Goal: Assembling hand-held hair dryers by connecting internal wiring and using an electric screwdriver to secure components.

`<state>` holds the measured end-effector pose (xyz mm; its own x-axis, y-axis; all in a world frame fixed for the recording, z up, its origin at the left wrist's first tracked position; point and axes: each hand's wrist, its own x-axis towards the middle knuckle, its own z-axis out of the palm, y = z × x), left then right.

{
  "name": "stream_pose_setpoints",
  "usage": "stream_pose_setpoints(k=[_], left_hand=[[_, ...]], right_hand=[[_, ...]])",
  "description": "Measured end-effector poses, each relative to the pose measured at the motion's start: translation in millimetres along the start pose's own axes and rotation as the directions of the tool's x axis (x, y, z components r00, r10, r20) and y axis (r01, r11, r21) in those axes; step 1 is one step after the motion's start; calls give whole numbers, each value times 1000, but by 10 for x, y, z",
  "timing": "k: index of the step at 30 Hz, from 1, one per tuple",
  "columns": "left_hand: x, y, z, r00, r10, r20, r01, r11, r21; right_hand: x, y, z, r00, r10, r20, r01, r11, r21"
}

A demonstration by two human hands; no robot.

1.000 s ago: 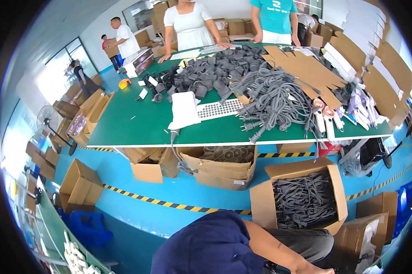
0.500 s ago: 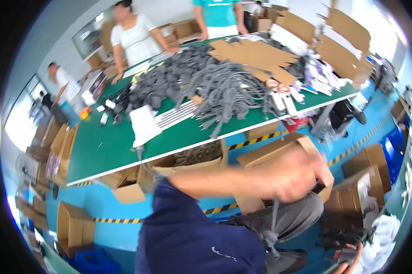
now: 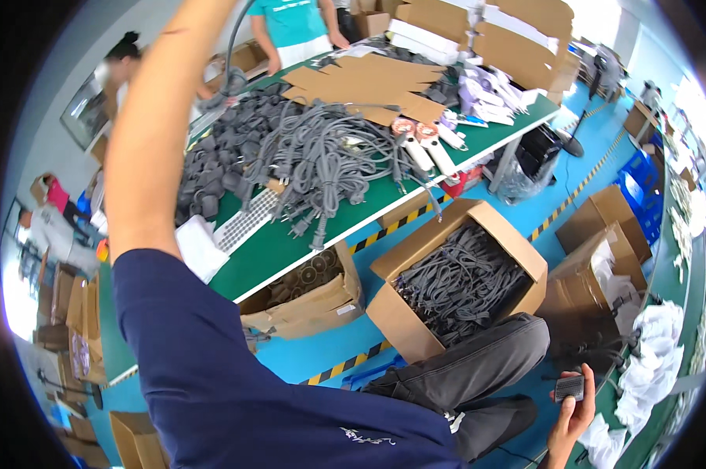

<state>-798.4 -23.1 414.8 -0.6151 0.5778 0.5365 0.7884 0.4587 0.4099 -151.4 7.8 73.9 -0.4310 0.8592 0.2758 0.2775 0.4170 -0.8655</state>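
Observation:
My left forearm [image 3: 156,133] reaches up past the top edge, so my left hand is outside the picture. Beside that forearm a grey cable [image 3: 229,48] hangs down from the top edge toward the table; what holds its upper end is hidden. At the lower right my right hand [image 3: 573,418] is closed around a small dark grey block [image 3: 569,388] with a ribbed face, like a power adapter. On the green table [image 3: 259,273] lie a heap of grey cables [image 3: 322,156] and a pile of dark grey adapters [image 3: 228,156].
A carton [image 3: 537,293] full of bundled grey cables stands by my knee. Another carton [image 3: 314,313] with round parts sits under the table edge. Flattened cardboard [image 3: 369,86] lies on the table, near a person in a teal shirt [image 3: 286,23]. White bags [image 3: 654,352] lie at right.
My left arm has swung from above the carton up and left, out of the top. The cable bundle by my knees is gone from there. My right hand has risen into fuller view.

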Motion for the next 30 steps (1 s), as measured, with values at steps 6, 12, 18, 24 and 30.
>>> stream_pose_setpoints(k=[6,12,18,24,30], left_hand=[[-62,-872,2417,966,108,235,-212,853,476],[-201,-1645,3845,881,4,473,-163,941,296],[-2334,-234,3821,969,244,40,-200,867,-457],[-4462,-220,5947,429,-89,899,850,376,-368],[-4343,-214,7216,75,-864,497,990,6,-140]], right_hand=[[-244,-135,46,996,66,-61,-75,986,-148],[-532,21,-24,972,189,-140,-215,953,-212],[-603,232,186,915,274,-298,-337,923,-187],[-781,289,373,949,290,-120,-312,917,-251],[-1175,147,223,898,382,-219,-432,859,-276]])
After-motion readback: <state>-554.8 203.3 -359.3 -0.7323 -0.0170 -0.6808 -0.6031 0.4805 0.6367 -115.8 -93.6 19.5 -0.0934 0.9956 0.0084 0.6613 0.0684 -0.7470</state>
